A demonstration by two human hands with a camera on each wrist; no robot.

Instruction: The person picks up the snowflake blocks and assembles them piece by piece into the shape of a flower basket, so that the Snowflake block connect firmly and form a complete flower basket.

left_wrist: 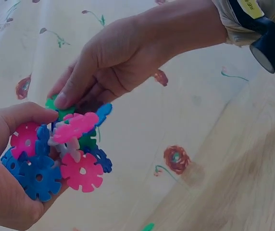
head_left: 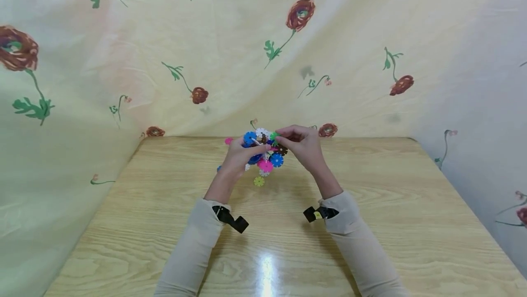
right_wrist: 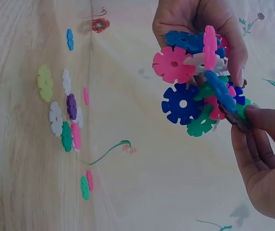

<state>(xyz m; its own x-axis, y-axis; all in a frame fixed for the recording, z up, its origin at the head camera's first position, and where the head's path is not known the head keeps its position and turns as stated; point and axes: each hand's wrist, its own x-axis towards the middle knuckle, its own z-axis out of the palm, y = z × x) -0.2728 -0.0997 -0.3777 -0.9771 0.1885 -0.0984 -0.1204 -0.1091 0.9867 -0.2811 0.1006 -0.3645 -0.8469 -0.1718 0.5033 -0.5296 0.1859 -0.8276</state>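
Observation:
A cluster of interlocked plastic snowflake discs (left_wrist: 36, 187), mostly blue, pink, green and white, is held up over the far part of the table. My left hand (head_left: 238, 157) grips it from the left, with the thumb across its top. My right hand (head_left: 306, 150) pinches a green disc (left_wrist: 66, 112) at the cluster's right edge between thumb and fingers. In the right wrist view, a dark brown disc (right_wrist: 236, 120) lies by the right fingertips, and a navy disc (right_wrist: 176, 113) sticks out from the cluster. The left fingers are partly hidden behind the discs.
Loose discs lie on the wooden table (head_left: 136, 242) beneath and behind the cluster, among them a yellow one (right_wrist: 45, 86), a purple one (right_wrist: 71, 108) and a blue one (right_wrist: 70, 41). A flower-patterned cloth (head_left: 230, 36) hangs along the table's far edge and sides.

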